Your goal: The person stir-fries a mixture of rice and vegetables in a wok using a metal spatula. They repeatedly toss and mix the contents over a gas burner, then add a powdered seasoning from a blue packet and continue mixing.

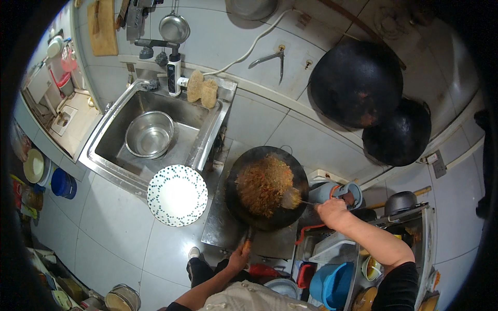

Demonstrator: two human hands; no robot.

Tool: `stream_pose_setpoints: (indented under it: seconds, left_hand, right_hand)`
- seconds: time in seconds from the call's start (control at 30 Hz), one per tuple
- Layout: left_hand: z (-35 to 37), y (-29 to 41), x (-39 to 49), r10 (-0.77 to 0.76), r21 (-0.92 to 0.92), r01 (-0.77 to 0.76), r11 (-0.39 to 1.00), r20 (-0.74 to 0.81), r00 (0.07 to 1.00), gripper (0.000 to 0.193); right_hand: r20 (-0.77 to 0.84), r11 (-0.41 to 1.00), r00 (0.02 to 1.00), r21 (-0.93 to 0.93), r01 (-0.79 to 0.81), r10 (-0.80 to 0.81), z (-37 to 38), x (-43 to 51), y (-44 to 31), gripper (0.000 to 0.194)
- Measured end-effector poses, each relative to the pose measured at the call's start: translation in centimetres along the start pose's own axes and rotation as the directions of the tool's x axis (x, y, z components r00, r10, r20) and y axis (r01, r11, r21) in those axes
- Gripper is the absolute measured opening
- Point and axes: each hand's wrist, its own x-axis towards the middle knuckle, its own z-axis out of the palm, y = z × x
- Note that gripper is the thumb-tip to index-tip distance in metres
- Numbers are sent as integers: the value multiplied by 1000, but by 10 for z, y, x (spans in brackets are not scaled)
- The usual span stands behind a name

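A dark wok (232, 196) rests over the steel stove top (218, 229), filled with reddish-brown fried food (260, 186) that looks like rice. My left hand (239, 257) is closed around the wok's handle at its near side. In my right hand (331, 212), to the right of the wok, is the handle of a metal wok spatula (291, 197); its blade lies in the food at the wok's right side. A white plate with a green speckled rim (177, 171) is left of the wok, near the sink's front corner.
The steel sink (116, 157) at upper left holds a metal bowl (150, 134). Two black woks (356, 83) hang on the wall at upper right. A gas cylinder (325, 192) stands just behind my right hand. Blue basins (330, 285) and a rack with bowls are at lower right.
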Motion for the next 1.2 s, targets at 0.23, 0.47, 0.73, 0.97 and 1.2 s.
stream_pose_setpoints:
  seconds: [0.23, 0.47, 0.73, 0.97, 1.2]
  left_hand:
    - [4, 15, -9, -57, 2, 57, 998, 16, 998, 36]
    - [-1, 15, -11, -49, 23, 50, 998, -36, 998, 34]
    - [2, 17, -10, -61, -17, 61, 998, 7, 998, 29]
    - [3, 26, -18, -79, -150, 80, 985, 18, 997, 22]
    - [-2, 25, -18, -88, -131, 95, 987, 61, 994, 26]
  right_hand:
    - [-103, 973, 974, 132, -187, 201, 64, 44, 7, 26]
    - [-239, 999, 970, 2, -39, 38, 50, 6, 12, 35]
    - [-432, 964, 862, 130, -231, 265, 90, 77, 46, 35]
    - [-463, 995, 881, -36, 92, -99, 24, 93, 38, 36]
    - [-273, 971, 958, 240, -22, 89, 20, 7, 62, 38]
